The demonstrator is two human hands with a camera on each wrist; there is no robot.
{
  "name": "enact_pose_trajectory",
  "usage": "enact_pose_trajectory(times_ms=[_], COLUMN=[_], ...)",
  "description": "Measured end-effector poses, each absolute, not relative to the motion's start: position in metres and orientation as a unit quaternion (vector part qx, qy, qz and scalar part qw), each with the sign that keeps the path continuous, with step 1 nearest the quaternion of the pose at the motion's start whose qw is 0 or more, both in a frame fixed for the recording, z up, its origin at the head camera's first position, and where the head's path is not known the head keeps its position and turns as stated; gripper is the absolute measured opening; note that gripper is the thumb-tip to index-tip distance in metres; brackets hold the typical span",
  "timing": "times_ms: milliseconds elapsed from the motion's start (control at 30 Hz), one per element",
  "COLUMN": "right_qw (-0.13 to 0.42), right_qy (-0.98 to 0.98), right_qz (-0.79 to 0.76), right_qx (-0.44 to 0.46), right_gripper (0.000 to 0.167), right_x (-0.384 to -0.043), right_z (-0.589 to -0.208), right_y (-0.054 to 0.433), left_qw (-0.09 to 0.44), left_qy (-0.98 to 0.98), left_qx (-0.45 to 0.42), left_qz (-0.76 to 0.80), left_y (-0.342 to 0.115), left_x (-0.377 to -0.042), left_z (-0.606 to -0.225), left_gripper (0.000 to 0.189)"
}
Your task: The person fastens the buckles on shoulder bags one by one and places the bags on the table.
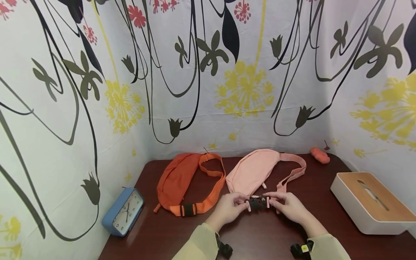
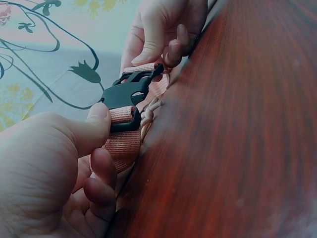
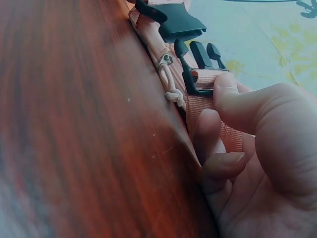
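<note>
A pink waist bag (image 1: 251, 171) lies towards the back of the table, its strap (image 1: 294, 173) looping forward on the right. My left hand (image 1: 229, 209) pinches the strap at the socket half (image 2: 124, 94) of its black side-release buckle. At the other strap end, my right hand (image 1: 287, 206) pinches the webbing beside the pronged half (image 3: 200, 54). The prongs point at the socket, with a small gap between them in the right wrist view. A knotted zipper cord (image 3: 171, 82) hangs from the bag behind the buckle.
An orange waist bag (image 1: 180, 177) lies to the left, its black buckle (image 1: 188, 209) fastened. Beside the left wall stands a blue alarm clock (image 1: 123, 213). A tissue box with a wooden lid (image 1: 373, 196) sits at right, and a small coral-red object (image 1: 320, 155) at the back right corner.
</note>
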State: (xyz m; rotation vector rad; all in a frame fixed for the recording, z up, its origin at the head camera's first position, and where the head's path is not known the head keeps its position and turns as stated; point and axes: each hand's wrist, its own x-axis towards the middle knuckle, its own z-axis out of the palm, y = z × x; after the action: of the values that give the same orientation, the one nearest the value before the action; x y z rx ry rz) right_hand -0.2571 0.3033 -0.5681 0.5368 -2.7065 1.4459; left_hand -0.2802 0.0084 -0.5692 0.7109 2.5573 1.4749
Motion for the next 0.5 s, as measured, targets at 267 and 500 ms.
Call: enact_pose_trajectory(times_ms=[267, 500], right_qw=[0.0, 0.005], right_qy=[-0.869, -0.866], right_qz=[0.467, 0.467], right_qx=[0.162, 0.182], right_gripper=[0.032, 0.031], right_x=[-0.2566, -0.2559], right_z=[-0.5656, -0.5699], right_y=[0.3013, 0.2965], left_qw=[0.051, 0.052], left_qy=[0.841, 0.841], left_qx=[0.234, 0.233], left_qz=[0.485, 0.485], left_y=[0.0088, 0.0086], left_x=[-0.2801, -0.2798], left_z=[-0.569, -0.5704], left_gripper=[0.018, 0.017])
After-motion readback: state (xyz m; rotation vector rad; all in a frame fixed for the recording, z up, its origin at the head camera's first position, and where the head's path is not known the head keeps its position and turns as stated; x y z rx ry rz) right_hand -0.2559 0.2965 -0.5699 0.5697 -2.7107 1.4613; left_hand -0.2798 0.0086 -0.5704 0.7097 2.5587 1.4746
